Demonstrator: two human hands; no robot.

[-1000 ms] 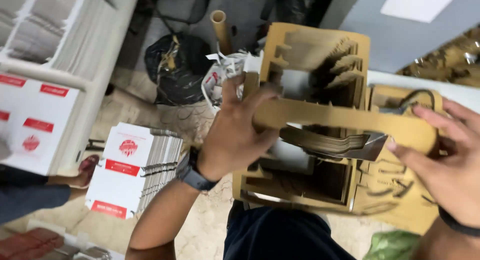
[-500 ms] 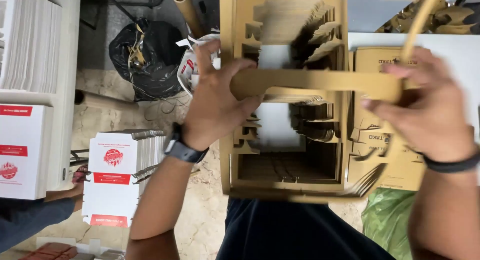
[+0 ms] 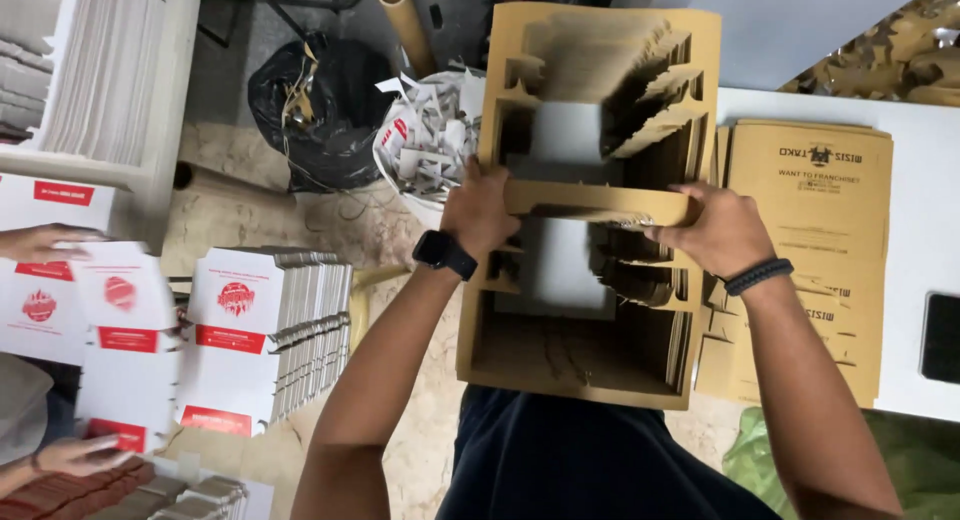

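Observation:
I hold a thick stack of brown die-cut cardboard sheets (image 3: 590,365) upright over my lap, with cut-out windows through its middle. My left hand (image 3: 480,212), with a black watch on the wrist, grips the left end of the stack's middle crossbar (image 3: 590,198). My right hand (image 3: 712,232), with a dark braided wristband, grips the right end of the same bar. Loose cardboard strips hang inside the cut-outs.
A pile of brown printed flat boxes (image 3: 815,210) lies on a white table (image 3: 925,180) to the right. On the floor stand a white bin of paper scraps (image 3: 425,130), a black rubbish bag (image 3: 310,110) and stacks of white-and-red cartons (image 3: 265,330). Another person's hands (image 3: 45,242) handle cartons at the left.
The view has swung so the stack sits straighter. My right hand slid inward along the crossbar, and both hands now clasp it closer together.

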